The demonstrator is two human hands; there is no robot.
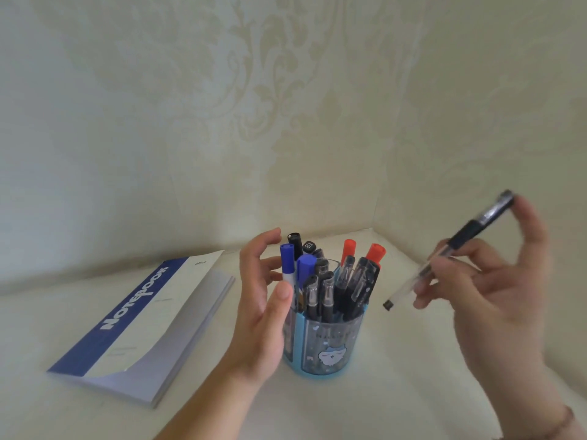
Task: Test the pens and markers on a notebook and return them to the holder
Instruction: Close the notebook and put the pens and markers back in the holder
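Note:
A round blue pen holder [330, 347] with a cartoon print stands mid-table, filled with several capped pens and markers in black, blue [287, 262] and red [375, 253]. My left hand [263, 300] hovers open at the holder's left side, fingers apart near the blue markers, holding nothing. My right hand [486, 281] is raised to the right of the holder and grips a clear black gel pen [451, 249], capped, held slanted in the air. A closed notebook [143, 322] with a blue and white cover lies flat on the left.
The white table [349, 408] sits in a corner between two cream patterned walls [222, 106]. A thin bracelet [562, 423] shows on my right wrist.

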